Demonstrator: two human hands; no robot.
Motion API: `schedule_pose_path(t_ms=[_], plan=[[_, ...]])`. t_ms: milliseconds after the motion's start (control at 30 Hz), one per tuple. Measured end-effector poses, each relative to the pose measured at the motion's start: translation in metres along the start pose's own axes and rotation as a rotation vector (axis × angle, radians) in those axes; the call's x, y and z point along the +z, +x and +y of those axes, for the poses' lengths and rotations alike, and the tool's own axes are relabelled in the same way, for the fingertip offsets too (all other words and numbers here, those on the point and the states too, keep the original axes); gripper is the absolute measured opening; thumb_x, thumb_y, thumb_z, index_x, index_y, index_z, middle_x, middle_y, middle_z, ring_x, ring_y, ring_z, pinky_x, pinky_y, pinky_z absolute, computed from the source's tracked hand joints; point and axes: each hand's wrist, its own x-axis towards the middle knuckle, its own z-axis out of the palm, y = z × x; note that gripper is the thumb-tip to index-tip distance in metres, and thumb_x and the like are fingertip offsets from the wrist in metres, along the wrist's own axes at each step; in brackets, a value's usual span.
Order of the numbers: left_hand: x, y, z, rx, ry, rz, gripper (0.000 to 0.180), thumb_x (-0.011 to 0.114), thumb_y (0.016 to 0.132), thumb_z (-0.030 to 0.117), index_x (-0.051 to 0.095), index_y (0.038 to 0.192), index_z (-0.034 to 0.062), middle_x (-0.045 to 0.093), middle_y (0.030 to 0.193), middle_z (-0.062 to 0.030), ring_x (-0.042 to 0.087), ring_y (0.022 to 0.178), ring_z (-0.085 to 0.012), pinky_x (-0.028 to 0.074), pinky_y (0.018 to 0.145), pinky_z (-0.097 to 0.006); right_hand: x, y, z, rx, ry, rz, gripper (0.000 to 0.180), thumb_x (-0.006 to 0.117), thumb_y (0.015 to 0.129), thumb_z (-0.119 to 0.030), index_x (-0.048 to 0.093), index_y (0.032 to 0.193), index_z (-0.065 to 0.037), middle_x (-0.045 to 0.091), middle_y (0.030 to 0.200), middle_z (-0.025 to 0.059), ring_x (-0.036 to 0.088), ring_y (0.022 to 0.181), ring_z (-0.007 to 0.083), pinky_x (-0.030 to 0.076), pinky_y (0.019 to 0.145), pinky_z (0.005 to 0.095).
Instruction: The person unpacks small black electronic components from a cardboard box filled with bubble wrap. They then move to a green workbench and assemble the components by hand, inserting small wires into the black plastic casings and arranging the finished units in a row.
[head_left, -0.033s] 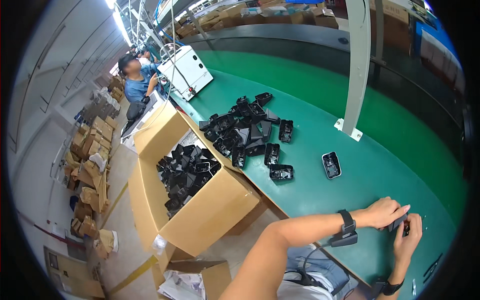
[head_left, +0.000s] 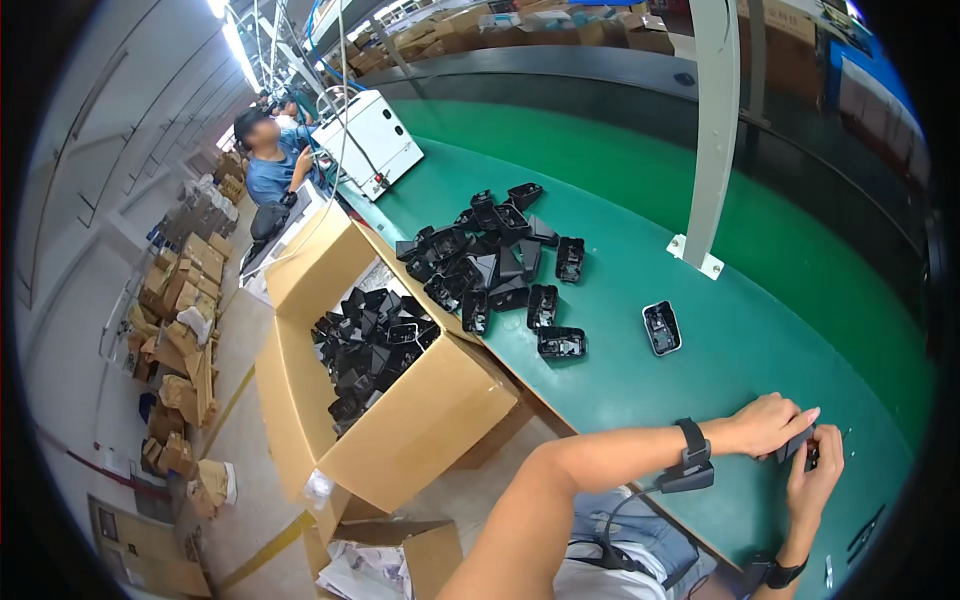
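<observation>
Over the green table, at the right, my left hand (head_left: 765, 424) and my right hand (head_left: 818, 472) are closed on the same small black plastic housing (head_left: 796, 444). My fingers cover much of it. A single open housing with a pale rim (head_left: 662, 328) lies beyond my hands. Farther left is a loose heap of black plastic housings (head_left: 500, 245), some face up and some tipped over. More black housings (head_left: 370, 350) fill the open cardboard box (head_left: 420, 430) at the table's near edge.
A grey metal post (head_left: 710, 150) is bolted to the green table (head_left: 610, 400). A white machine (head_left: 370, 145) stands at the far left, with a person in blue (head_left: 272, 165) near it. Black tweezers-like tools (head_left: 866, 532) lie right of my right hand. Below the box sits another carton (head_left: 432, 560).
</observation>
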Motion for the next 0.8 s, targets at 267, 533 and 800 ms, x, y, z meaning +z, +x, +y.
schedule_pose_path(t_ms=[267,533,800], plan=[[-0.003,-0.004,0.020,-0.112,-0.205,-0.003,0.068,0.026,0.106,0.047,0.066,0.080,-0.0022,0.054,0.047,-0.0091,0.059,0.039,-0.0194,0.049,0.040,-0.031,0.000,0.002,0.017,0.232,0.315,-0.035,0.007,0.059,0.082,0.001,0.053,0.086,0.002,0.052,0.081,0.0067,0.048,0.071,0.0135,0.038,0.062,0.0276],[0.006,-0.001,0.006,-0.129,-0.379,-0.045,0.074,0.022,0.104,0.056,0.066,0.082,-0.0004,0.051,0.045,-0.0058,0.055,0.037,-0.0152,0.045,0.035,-0.027,0.005,-0.001,0.010,0.229,0.423,0.081,0.007,0.060,0.087,-0.002,0.055,0.086,0.002,0.050,0.084,0.0060,0.046,0.072,0.0127,0.037,0.063,0.0263],[0.012,-0.002,0.000,-0.181,-0.677,-0.274,0.084,0.020,0.096,0.073,0.066,0.091,0.0027,0.048,0.046,-0.0009,0.040,0.033,-0.0088,0.034,0.034,-0.021,0.000,0.004,-0.008,0.160,0.177,0.121,0.009,0.063,0.084,-0.003,0.056,0.084,0.002,0.044,0.079,0.0055,0.042,0.072,0.0148,0.035,0.061,0.0265]])
